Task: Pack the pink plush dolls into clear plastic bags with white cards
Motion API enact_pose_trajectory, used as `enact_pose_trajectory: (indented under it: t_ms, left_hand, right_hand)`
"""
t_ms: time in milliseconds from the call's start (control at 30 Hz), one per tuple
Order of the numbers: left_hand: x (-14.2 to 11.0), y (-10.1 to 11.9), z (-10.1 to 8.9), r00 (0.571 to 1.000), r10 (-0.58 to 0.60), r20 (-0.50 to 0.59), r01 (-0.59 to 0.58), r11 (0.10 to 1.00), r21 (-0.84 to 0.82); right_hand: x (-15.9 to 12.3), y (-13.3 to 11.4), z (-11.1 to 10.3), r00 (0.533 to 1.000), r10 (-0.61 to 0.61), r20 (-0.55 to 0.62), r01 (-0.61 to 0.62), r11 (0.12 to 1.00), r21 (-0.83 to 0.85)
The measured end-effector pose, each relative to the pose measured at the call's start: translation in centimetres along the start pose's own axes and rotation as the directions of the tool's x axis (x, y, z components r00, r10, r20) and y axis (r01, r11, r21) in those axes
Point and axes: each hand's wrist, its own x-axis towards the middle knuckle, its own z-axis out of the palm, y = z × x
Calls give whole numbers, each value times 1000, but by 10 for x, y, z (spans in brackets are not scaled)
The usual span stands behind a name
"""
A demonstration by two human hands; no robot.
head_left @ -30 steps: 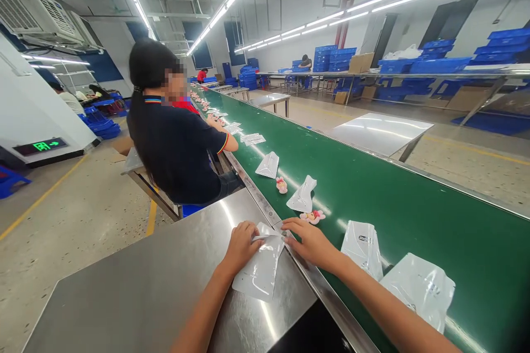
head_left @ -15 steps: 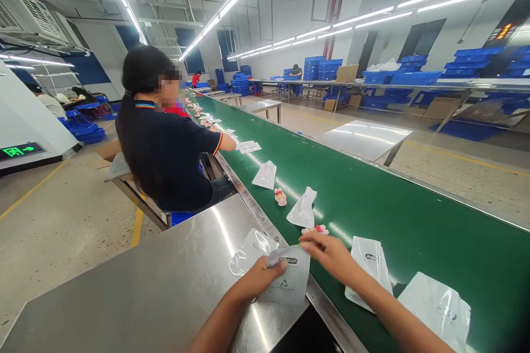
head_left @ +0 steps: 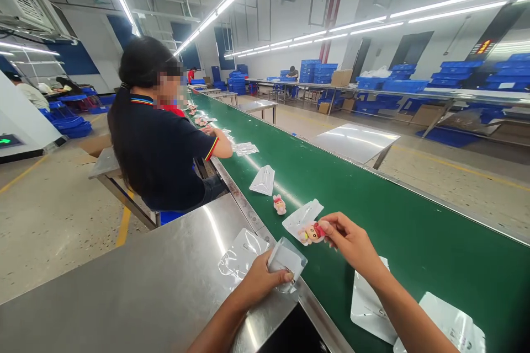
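Print [head_left: 292,280], illegible, on white pouch [head_left: 286,258] in grip of left fingers [head_left: 280,277], pink figurine [head_left: 309,233] between right fingers [head_left: 332,231].

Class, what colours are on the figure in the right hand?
The figure is mainly pink with red, best seen in the head view.

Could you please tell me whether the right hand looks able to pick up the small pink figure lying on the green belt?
Probably not freely: the right hand holds another pink toy figure, and a shiny white pouch lies between that hand and the small pink figure.
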Motion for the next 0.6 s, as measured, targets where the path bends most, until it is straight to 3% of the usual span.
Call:
enact_pose_trajectory:
  t_ms: [100,267,367,433,533,600]
  left_hand:
    - [1,0,5,1000,-2,-8,3,993,116]
    - [2,0,10,999,-37,31,28,971,236]
    - [3,6,15,994,-71,78,50,968,247]
    - [4,11,20,996,-58,62,41,967,250]
    - [7,17,32,998,19,66,-36,961,275]
    - [5,17,44,992,65,111,-99,936,339]
  right_hand:
    - [-9,-25,-7,997,-57,59,52,996,79]
    - [-16,-33,2,945,-33,325,76,990,-120]
    - [-20,-29,12,968,-45,246,109,962,-252]
    - [-26,-27,14,969,-154,191,209,926,-313]
    - [-40,-28,12,910,-322,262,395,866,-308]
    - [-50,-30,8,883,-332,332,432,851,-298]
